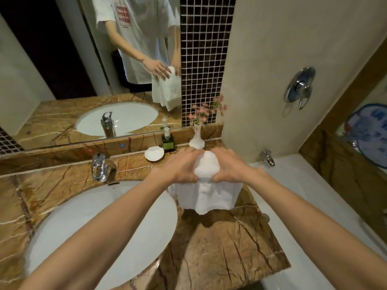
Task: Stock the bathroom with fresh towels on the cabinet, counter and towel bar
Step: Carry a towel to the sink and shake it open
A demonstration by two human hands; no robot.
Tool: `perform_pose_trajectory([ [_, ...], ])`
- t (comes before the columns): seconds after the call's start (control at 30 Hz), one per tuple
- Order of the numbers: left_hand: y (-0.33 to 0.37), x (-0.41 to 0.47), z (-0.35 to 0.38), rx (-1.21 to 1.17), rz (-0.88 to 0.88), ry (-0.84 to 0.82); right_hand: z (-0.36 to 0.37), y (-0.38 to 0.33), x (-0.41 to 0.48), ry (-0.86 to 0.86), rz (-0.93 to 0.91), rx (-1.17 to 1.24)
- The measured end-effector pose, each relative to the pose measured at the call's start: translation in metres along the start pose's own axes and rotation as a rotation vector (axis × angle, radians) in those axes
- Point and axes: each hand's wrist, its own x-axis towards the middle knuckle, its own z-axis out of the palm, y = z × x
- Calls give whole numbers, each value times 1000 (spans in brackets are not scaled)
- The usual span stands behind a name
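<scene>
Towel (209, 195) soft, light, floppy; hangs over table (219, 248) near back right corner. Left hand (181, 166) and right hand (231, 166) both grip bunched top; best hold at top fold, both sides.

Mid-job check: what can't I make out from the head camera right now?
- Towel top: head view, covered by left hand and right hand.
- Green bottle label: head view, too small to read.
- Vase base: head view, hidden behind the hands.
- Towel bar: not in frame.
</scene>
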Motion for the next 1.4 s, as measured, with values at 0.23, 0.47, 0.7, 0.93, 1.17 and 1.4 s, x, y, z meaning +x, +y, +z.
perform_pose_trajectory([
  [0.23, -9, 51, 12, 155, 3, 161, -2, 21, 45, 213, 3, -187],
  [0.47, -3, 18, 113, 192, -90, 157, 87, 35, 21, 228, -27, -369],
  [0.7, 14, -42, 182, 229, 85, 179, 166, 49, -32, 137, -92, -409],
  [0.93, 18, -39, 176, 208, 12, 55, 160, 51, -30, 52, -77, -427],
  [1.17, 19, -23, 154, -209, -341, 291, 142, 54, -28, 120, -155, -349],
  [1.4, 10, 27, 113, -711, -801, 205, 118, 45, -18, 109, -101, -269],
])
